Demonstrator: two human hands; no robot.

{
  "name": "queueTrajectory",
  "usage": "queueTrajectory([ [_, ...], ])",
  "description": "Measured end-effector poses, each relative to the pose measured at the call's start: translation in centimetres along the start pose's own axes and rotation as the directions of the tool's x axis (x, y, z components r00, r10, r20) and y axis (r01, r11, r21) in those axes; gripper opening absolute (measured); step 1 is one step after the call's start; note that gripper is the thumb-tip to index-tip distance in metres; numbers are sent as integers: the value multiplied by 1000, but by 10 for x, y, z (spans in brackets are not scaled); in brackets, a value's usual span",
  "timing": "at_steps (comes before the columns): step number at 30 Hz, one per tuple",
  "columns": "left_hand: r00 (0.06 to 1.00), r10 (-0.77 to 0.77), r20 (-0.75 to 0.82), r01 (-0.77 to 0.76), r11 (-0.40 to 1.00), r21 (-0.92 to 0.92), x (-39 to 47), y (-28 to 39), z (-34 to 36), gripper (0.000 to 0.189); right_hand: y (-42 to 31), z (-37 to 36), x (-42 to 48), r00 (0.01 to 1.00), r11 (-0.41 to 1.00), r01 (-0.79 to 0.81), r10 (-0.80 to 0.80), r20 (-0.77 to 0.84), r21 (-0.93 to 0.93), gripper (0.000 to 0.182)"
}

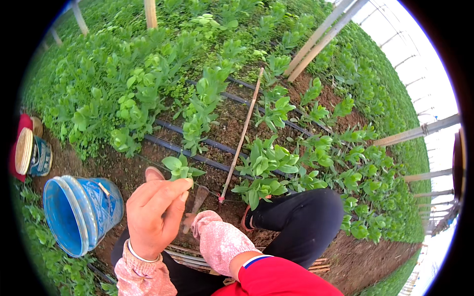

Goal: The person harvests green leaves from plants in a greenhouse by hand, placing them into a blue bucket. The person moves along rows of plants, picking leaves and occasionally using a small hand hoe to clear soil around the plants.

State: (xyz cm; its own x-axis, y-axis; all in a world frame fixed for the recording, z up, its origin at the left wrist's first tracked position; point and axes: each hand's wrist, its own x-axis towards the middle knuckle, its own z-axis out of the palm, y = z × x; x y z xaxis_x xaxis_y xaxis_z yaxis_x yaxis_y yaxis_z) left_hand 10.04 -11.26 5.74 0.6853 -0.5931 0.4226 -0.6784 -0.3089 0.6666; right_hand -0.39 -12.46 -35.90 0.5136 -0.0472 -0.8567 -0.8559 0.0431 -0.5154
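My left hand (157,214) is raised at the centre left, its thumb and fingertips closed at the edge of a leafy green plant (179,167). Whether the fingers pinch a leaf is not clear. Lower and to the right, my right hand (189,221) is partly hidden by its pink sleeve and seems closed around the handle of a small hand tool with a flat metal blade (201,195), which points at the soil just right of the plant. A thin wooden stick (242,137) with a pink tie at its near end lies across the bed.
Blue buckets (107,196), one nested in another, lie tipped on the path at left, with a smaller bucket (42,155) beyond. Black drip lines (166,143) cross the planted bed. Wooden posts (314,46) stand at the upper right. Bamboo sticks (189,259) lie beneath my arms.
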Motion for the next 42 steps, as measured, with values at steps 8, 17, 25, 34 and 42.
queueTrajectory([
  [8, 993, -121, -7, 121, 990, -68, -3, 3, -3, 17, 5, -12, -44, 910, 941, 315, -336, -243, -123, 29],
  [17, 989, -75, -124, 60, 991, -123, -24, -7, -6, 20, -93, -72, -210, 970, 831, 218, -242, -20, 512, 17],
  [25, 976, -182, -123, 175, 982, -64, -67, -1, -44, 21, -204, -233, -417, 589, 569, 805, -802, -104, 171, 30],
  [34, 958, -212, -194, 267, 905, 331, -128, 17, -51, 21, -179, -447, -259, 350, 805, 586, -353, -868, -91, 42],
  [42, 853, -495, -167, 522, 807, 276, -103, 23, -43, 18, -188, -485, -75, 389, 946, 145, -323, -863, -288, 36],
])
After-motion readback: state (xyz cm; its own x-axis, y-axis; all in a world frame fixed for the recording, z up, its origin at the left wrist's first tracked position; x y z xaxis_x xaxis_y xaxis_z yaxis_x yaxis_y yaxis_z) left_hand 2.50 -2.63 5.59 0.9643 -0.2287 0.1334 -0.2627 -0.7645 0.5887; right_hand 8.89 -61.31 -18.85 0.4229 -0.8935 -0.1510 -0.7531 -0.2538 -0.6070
